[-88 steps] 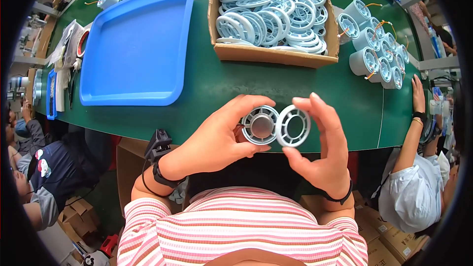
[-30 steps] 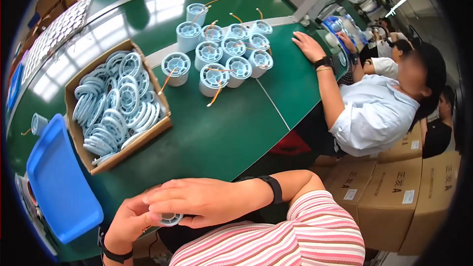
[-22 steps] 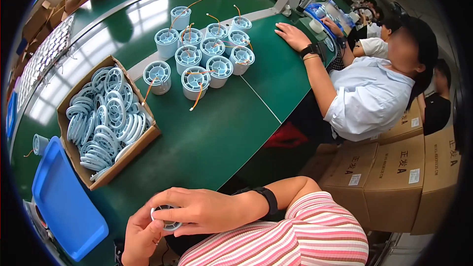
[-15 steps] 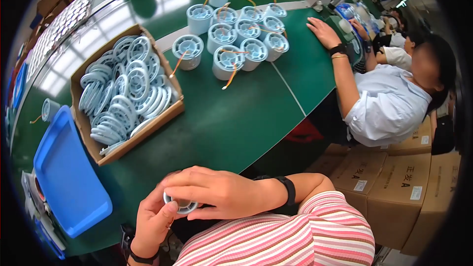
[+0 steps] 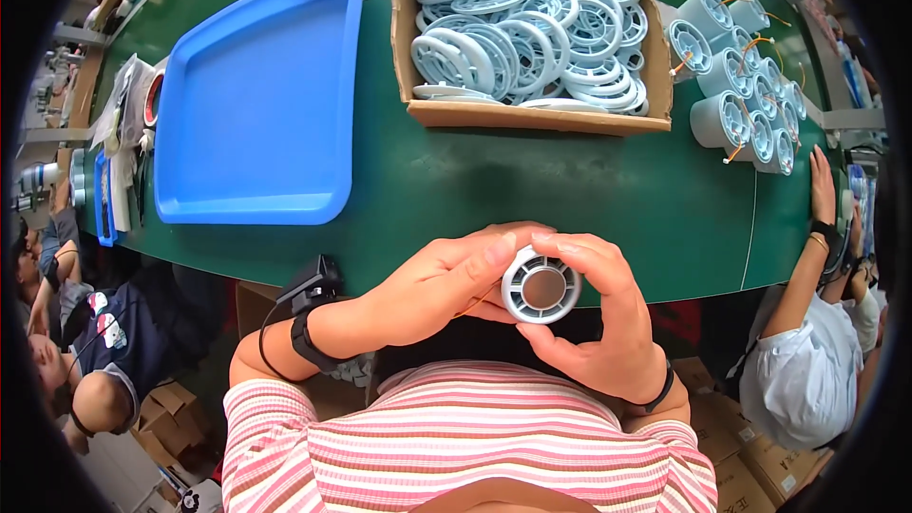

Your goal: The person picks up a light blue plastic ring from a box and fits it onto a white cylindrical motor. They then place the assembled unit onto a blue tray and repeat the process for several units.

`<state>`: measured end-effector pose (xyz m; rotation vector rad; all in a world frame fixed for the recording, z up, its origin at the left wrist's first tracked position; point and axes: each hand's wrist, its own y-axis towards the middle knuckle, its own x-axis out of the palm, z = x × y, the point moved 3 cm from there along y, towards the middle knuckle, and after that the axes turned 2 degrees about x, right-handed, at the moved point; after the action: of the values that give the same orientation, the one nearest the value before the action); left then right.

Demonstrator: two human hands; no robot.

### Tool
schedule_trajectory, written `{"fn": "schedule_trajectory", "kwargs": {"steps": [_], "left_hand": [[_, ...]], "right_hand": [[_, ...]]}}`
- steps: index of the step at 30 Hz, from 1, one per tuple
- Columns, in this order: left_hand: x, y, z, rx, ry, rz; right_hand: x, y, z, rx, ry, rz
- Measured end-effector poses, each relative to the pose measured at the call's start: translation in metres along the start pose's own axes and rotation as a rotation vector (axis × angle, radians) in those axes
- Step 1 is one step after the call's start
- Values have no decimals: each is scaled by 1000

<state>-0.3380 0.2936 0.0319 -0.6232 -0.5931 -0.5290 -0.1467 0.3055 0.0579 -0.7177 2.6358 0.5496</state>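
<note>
Between my hands is a pale, cylinder-shaped plastic housing [image 5: 514, 300], its spoked round end facing up. A flat grey-brown disc [image 5: 543, 290] fills the centre of that end. My left hand [image 5: 432, 285] grips the housing from the left, its fingers partly hidden behind it. Around the right side curves my right hand [image 5: 613, 328], thumb at the lower rim and fingers at the upper rim. A thin orange wire [image 5: 472, 305] runs out beside my left fingers. The housing is held above the near edge of the green table [image 5: 437, 190].
A blue tray [image 5: 256, 114] lies on the left. A cardboard box [image 5: 532, 118] of light-blue plastic rings [image 5: 594, 24] stands ahead. Several similar housings [image 5: 731, 71] with orange wires cluster at the right, near a co-worker's arm [image 5: 803, 290]. Another person [image 5: 114, 351] is at the left.
The view has swung left, bringing the tray and box in front of me. The spoked end with its disc now shows plainly. My right hand has moved from covering the housing to its right side.
</note>
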Motion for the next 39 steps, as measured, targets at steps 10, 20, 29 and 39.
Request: {"fn": "schedule_trajectory", "kwargs": {"steps": [10,20,29,39], "left_hand": [[2,-1,5,-34,29,-4],[-5,0,1,32,-9,-31],[-10,5,8,-4,65,-44],[3,1,2,-19,-117,-58]], "right_hand": [[-4,2,-3,47,-111,4],[-8,1,1,123,-37,-66],[-8,5,6,117,20,-55],[0,-3,-3,-88,-296,10]]}}
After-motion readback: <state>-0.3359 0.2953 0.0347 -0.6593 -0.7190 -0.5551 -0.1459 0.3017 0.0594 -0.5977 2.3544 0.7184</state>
